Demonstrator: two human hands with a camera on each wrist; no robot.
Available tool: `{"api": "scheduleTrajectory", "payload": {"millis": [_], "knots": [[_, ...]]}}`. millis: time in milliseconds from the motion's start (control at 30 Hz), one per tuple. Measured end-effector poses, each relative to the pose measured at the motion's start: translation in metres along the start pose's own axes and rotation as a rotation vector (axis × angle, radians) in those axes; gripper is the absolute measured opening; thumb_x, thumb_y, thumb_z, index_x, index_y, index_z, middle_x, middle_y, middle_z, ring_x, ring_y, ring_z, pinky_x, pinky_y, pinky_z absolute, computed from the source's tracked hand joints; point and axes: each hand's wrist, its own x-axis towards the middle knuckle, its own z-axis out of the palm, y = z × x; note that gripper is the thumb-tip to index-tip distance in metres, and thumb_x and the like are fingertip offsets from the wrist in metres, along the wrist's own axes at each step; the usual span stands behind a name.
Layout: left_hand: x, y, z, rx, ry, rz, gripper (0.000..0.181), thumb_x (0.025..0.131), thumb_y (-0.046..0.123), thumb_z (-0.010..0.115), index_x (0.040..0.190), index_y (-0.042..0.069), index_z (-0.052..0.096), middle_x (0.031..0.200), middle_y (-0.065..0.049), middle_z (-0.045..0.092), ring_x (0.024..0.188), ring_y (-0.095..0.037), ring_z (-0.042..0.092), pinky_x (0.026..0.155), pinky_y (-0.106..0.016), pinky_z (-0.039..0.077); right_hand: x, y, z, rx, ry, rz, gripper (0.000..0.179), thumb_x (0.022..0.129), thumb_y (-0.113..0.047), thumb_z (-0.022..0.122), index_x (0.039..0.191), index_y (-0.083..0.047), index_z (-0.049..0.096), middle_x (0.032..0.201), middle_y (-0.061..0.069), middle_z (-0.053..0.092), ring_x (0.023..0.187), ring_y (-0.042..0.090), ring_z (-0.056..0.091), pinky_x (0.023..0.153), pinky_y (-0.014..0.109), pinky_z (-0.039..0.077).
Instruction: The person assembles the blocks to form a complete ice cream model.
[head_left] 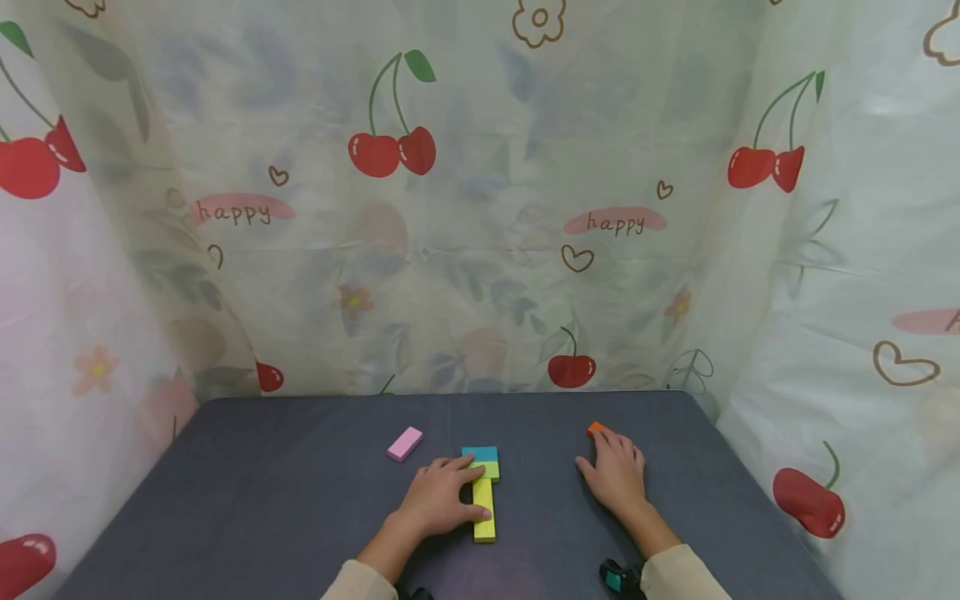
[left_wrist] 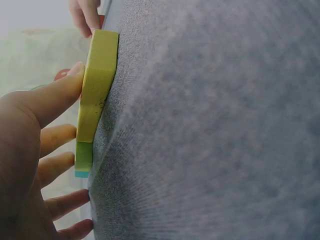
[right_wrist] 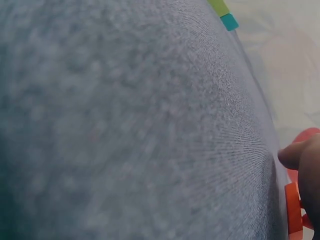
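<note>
A long yellow block (head_left: pixel 484 531) lies on the dark table, pointing away from me. Across its far end sits a light green block (head_left: pixel 492 472), and behind that a blue block (head_left: pixel 482 454), forming a T-like row. My left hand (head_left: pixel 438 498) is spread over the row from the left; its thumb touches the yellow block (left_wrist: pixel 100 65) and a finger reaches the green block (left_wrist: pixel 84 156). Farther right, my right hand (head_left: pixel 618 477) reaches to an orange block (head_left: pixel 595 428), fingertips right at it and thumb held apart. The fingers partly hide the orange block.
A pink block (head_left: pixel 405 444) lies by itself beyond my left hand. The grey table (head_left: pixel 300 492) ends at a cherry-printed curtain (head_left: pixel 465 333) behind and at both sides. A black device (head_left: pixel 618 577) is beside my right wrist.
</note>
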Motion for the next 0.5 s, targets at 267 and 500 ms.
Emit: {"api": "scheduleTrajectory", "payload": {"millis": [267,500], "knots": [[0.0002,-0.0002,-0.0005,-0.005,-0.001,0.006,0.071,0.079,0.062,0.069,0.139,0.026,0.057,0.148,-0.001,0.045,0.128,-0.033,0.043,0.098,-0.058,0.034,0.0032,-0.0001,0.0031,-0.025,-0.018,-0.008,0.061,0.088,-0.031,0.072,0.135,0.003,0.053,0.138,0.021,0.048,0.127,0.042,0.035,0.105,0.063,0.02],[0.0004,-0.0005,0.0002,-0.007,-0.001,0.003,0.07,0.079,0.061,0.069,0.139,0.026,0.057,0.148,-0.001,0.045,0.128,-0.033,0.043,0.099,-0.058,0.034,0.0066,-0.0081,0.0026,-0.024,-0.036,-0.05,0.058,0.088,-0.03,0.071,0.134,0.002,0.055,0.137,0.018,0.049,0.125,0.04,0.037,0.102,0.063,0.025]]}}
